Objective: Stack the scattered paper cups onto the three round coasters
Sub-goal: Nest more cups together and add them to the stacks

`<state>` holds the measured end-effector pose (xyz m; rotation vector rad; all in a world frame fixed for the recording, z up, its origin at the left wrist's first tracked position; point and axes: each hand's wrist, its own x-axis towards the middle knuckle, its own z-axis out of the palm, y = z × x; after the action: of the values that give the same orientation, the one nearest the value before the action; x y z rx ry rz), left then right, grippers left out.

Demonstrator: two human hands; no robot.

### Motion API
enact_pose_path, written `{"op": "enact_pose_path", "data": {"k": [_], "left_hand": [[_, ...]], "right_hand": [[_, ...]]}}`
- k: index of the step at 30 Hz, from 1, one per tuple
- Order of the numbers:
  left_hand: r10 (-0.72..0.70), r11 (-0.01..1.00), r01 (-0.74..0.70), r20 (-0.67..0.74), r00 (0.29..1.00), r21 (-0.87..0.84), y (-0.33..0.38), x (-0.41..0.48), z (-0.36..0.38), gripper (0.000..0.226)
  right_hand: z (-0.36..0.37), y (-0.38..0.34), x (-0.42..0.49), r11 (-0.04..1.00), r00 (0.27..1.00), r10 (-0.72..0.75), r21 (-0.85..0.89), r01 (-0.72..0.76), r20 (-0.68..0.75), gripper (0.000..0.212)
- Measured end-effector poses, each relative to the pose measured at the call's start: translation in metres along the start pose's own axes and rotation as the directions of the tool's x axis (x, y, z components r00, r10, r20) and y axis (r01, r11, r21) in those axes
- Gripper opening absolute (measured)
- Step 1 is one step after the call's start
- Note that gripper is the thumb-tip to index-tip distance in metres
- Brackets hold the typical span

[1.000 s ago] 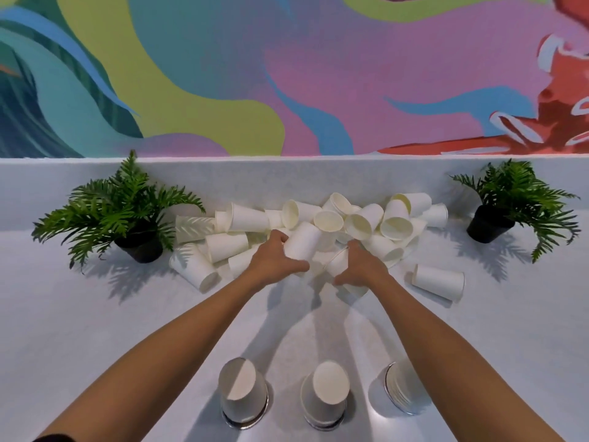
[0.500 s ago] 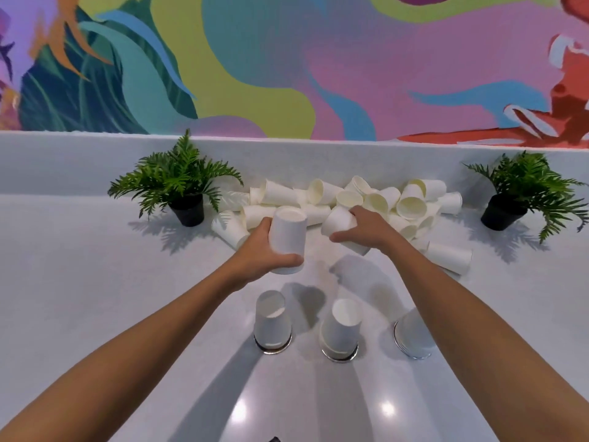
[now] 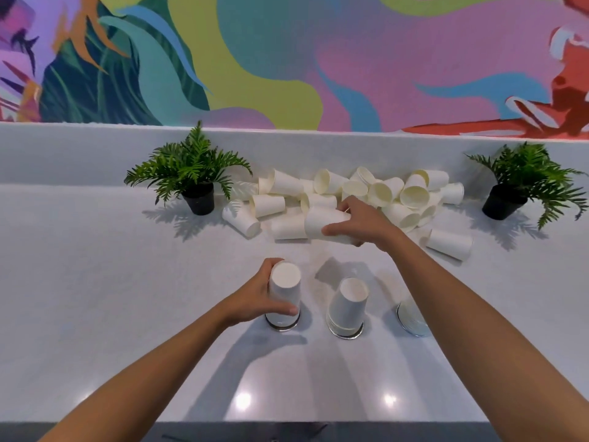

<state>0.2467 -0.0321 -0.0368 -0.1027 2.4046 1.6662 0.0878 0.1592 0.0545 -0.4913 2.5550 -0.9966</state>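
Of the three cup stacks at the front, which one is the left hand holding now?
The leftmost stack: the left hand wraps around it. The middle stack and right stack stand untouched.

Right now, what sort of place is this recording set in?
Probably a cafe or lounge counter, not a home kitchen: a long white countertop under a colourful painted mural, with small potted ferns and a heap of disposable paper cups.

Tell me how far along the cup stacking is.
Early. All three coasters carry upside-down stacks, the right stack half hidden. The left hand is seating a cup on the left stack; the right hand holds another cup. A large pile remains.
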Motion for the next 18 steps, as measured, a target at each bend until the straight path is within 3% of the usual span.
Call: {"op": "enact_pose_path", "data": {"k": [3, 7, 10, 13, 18], "left_hand": [[-0.003, 1.000, 0.004, -0.023, 1.000, 0.022, 0.005, 0.001, -0.008, 0.100], [0.092, 0.993, -0.080, -0.150, 0.984, 0.085, 0.029, 0.005, -0.022, 0.109], [0.176, 0.976, -0.134, -0.263, 0.949, 0.169, 0.045, 0.006, -0.024, 0.099], [0.240, 0.957, -0.182, -0.265, 0.934, 0.225, 0.052, 0.004, -0.019, 0.081], [0.193, 0.978, -0.154, -0.316, 0.929, 0.144, 0.040, -0.002, -0.011, 0.067]], "right_hand": [[-0.004, -0.010, -0.005, 0.997, 0.991, -0.009, 0.076, -0.002, 0.135, 0.050], [-0.004, -0.033, -0.015, 0.998, 0.988, -0.066, -0.010, 0.068, 0.141, 0.052], [0.004, -0.052, -0.027, 0.988, 0.983, -0.118, -0.078, 0.130, 0.140, 0.050], [0.016, -0.068, -0.036, 0.977, 0.975, -0.155, -0.125, 0.175, 0.157, 0.050], [0.045, -0.076, -0.046, 0.923, 0.955, -0.195, -0.288, 0.256, 0.224, 0.058]]}}
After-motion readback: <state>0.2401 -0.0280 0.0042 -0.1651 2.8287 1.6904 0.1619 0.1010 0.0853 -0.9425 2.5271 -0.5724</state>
